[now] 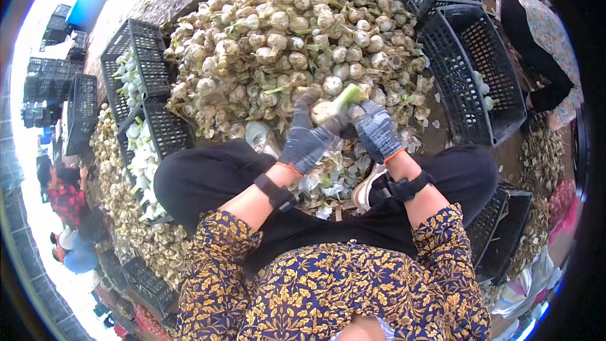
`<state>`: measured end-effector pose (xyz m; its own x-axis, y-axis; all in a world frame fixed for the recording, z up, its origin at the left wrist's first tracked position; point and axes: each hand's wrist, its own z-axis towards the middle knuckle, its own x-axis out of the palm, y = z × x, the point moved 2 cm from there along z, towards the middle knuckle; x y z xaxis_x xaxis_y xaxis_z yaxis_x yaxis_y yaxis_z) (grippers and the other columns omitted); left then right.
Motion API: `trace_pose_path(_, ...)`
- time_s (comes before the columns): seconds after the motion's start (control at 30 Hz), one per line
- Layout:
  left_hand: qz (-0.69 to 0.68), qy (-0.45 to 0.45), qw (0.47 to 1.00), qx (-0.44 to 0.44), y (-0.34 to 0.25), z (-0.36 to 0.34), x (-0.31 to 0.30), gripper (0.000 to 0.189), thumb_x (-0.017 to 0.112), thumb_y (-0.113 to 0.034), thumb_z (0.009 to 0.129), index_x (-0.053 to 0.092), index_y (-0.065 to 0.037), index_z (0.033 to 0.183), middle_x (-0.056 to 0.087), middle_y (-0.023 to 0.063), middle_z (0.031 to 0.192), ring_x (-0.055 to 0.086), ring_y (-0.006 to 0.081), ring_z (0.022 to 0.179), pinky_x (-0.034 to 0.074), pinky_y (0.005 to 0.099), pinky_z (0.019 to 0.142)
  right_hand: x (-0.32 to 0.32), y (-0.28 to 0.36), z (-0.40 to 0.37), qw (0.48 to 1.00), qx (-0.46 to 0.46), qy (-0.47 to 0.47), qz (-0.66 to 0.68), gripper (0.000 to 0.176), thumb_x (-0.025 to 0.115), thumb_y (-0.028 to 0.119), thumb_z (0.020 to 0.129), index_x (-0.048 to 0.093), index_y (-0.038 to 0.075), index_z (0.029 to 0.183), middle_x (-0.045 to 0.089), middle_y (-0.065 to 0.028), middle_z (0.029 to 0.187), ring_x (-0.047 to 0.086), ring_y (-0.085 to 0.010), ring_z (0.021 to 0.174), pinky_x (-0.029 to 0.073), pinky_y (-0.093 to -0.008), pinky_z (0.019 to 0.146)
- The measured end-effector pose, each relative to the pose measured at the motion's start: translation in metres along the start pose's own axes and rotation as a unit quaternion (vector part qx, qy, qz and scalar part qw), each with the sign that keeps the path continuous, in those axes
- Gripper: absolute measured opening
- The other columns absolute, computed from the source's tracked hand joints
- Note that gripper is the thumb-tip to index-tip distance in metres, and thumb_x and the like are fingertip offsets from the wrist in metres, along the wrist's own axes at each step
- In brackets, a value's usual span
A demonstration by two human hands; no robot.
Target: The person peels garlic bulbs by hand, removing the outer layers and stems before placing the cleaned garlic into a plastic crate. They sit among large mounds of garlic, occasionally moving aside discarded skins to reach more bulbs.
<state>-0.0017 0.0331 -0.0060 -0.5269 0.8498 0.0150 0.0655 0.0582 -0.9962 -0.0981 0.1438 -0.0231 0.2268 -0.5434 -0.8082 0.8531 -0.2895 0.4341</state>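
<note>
Grey-gloved left hand (307, 141) and right hand (377, 130) both clasp one garlic bulb (329, 109) between them.

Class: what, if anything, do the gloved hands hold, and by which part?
One garlic bulb: the left hand wraps its bulb end, the right hand its green stalk end.

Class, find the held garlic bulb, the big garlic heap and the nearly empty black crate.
White green-stalked garlic bulb (327, 111): head view, pale body.
Heap of pale garlic bulbs (303, 25): head view, middle.
Black plastic mesh crate (499, 63): head view, side wall.
</note>
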Motion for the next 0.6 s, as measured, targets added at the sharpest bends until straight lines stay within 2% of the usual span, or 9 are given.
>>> trace_pose_path(0.07,-0.077,0.022,0.974,-0.214,0.004,0.008,-0.008,0.044,0.054,-0.038,0.083,0.044,-0.005,0.111,0.054,0.0057,0.093,0.050,0.0097,0.081,0.044,0.0244,0.069,-0.001,-0.006,0.001,1.000,-0.016,0.023,-0.007,0.010,0.049,0.011,0.075,0.056,0.004,0.076,0.055,-0.0169,0.076,0.054,-0.0328,0.070,0.044,-0.0418,0.061)
trace_pose_path(0.1,-0.102,0.033,0.963,-0.246,0.011,0.010,-0.013,0.042,0.054,-0.035,0.083,0.044,-0.006,0.112,0.055,0.0058,0.092,0.051,0.0105,0.083,0.044,0.0240,0.072,-0.001,-0.006,0.002,0.993,0.062,0.047,0.088,0.011,0.049,0.011,0.075,0.056,0.004,0.077,0.055,-0.0172,0.077,0.054,-0.0332,0.072,0.044,-0.0420,0.063)
trace_pose_path(0.13,-0.126,0.042,0.952,-0.277,0.010,0.011,-0.013,0.039,0.054,-0.032,0.084,0.044,-0.006,0.113,0.056,0.0059,0.092,0.052,0.0112,0.085,0.044,0.0237,0.075,-0.003,-0.003,-0.001,1.000,-0.016,-0.007,0.001,0.012,0.048,0.012,0.076,0.056,0.004,0.079,0.055,-0.0181,0.077,0.054,-0.0335,0.074,0.044,-0.0411,0.065)
trace_pose_path(0.27,0.123,0.071,0.978,-0.156,-0.005,0.007,-0.011,0.041,0.058,-0.032,0.081,0.048,-0.005,0.111,0.056,0.0054,0.095,0.053,0.0111,0.083,0.045,0.0223,0.071,0.003,-0.005,-0.004,0.982,0.139,0.035,0.122,0.014,0.046,0.012,0.078,0.055,0.003,0.082,0.055,-0.0183,0.076,0.054,-0.0347,0.075,0.044,-0.0397,0.066)
trace_pose_path(0.4,-0.228,0.074,0.917,-0.319,-0.004,0.008,-0.009,0.039,0.056,-0.023,0.082,0.044,-0.005,0.115,0.055,0.0087,0.101,0.056,0.0172,0.086,0.049,0.0291,0.071,0.002,-0.011,-0.003,0.985,0.100,0.100,0.103,0.016,0.043,0.009,0.079,0.055,0.001,0.084,0.057,-0.0177,0.078,0.055,-0.0341,0.075,0.044,-0.0388,0.065)
trace_pose_path(0.47,-0.274,0.102,0.900,-0.324,0.001,0.008,-0.012,0.038,0.053,-0.021,0.084,0.042,-0.006,0.117,0.054,0.0082,0.103,0.057,0.0195,0.089,0.052,0.0323,0.071,0.039,-0.035,-0.021,0.907,0.247,0.082,0.332,0.015,0.042,0.008,0.080,0.056,0.001,0.082,0.057,-0.0177,0.077,0.055,-0.0328,0.073,0.044,-0.0381,0.063)
trace_pose_path(0.53,-0.325,0.131,0.883,-0.311,0.001,0.008,-0.009,0.037,0.052,-0.023,0.085,0.043,-0.006,0.116,0.054,0.0081,0.103,0.057,0.0197,0.088,0.051,0.0333,0.072,0.047,-0.043,-0.030,0.807,0.303,0.047,0.504,0.020,0.047,0.024,0.086,0.056,0.007,0.086,0.052,0.0004,0.067,0.050,-0.0094,0.057,0.045,-0.0246,0.052)
trace_pose_path(0.57,-0.356,0.134,0.869,-0.316,0.001,0.008,-0.008,0.036,0.051,-0.023,0.086,0.043,-0.006,0.117,0.054,0.0088,0.104,0.057,0.0194,0.089,0.052,0.0326,0.071,0.002,-0.001,-0.001,0.634,0.482,0.039,0.604,0.021,0.049,0.027,0.085,0.056,0.008,0.086,0.052,0.0001,0.066,0.048,-0.0094,0.055,0.043,-0.0229,0.051)
trace_pose_path(0.6,-0.356,0.133,0.870,-0.315,0.003,0.009,-0.008,0.036,0.051,-0.023,0.086,0.043,-0.006,0.117,0.054,0.0088,0.104,0.057,0.0194,0.089,0.052,0.0326,0.071,0.000,-0.001,0.001,0.634,0.481,0.040,0.604,0.021,0.049,0.027,0.085,0.056,0.008,0.086,0.052,0.0001,0.066,0.048,-0.0094,0.055,0.043,-0.0229,0.051)
